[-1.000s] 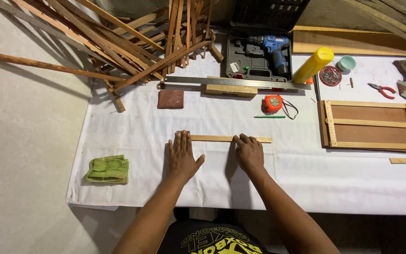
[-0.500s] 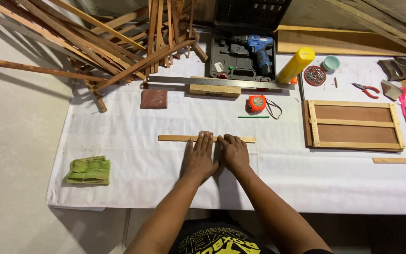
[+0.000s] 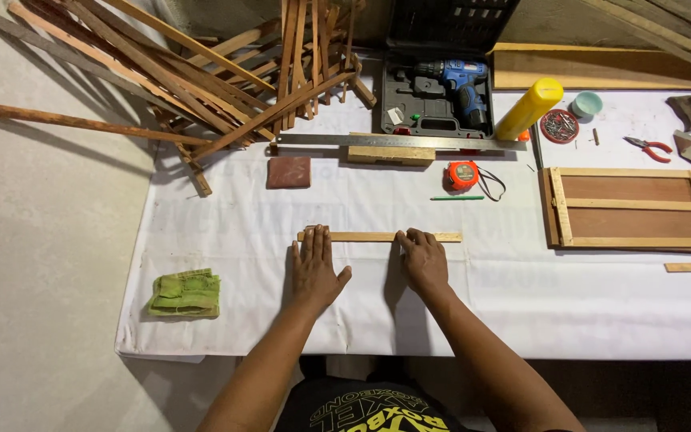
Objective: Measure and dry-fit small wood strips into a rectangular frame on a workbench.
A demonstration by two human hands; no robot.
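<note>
Right now both hands lie flat and open on the white-covered bench point(image 3: 201, 232), gripping nothing. Left hand point(image 3: 313, 268) and right hand point(image 3: 423, 260) touch with their fingertips one thin wooden strip point(image 3: 377, 237), which lies crosswise just beyond them. Further back sit one orange tape measure point(image 3: 462, 174), one long steel ruler point(image 3: 397, 142), one blue drill point(image 3: 451, 80) in its case and one yellow bottle point(image 3: 528, 109). One wooden frame point(image 3: 632, 206) lies to the right, one folded green cloth point(image 3: 185, 293) to the left.
</note>
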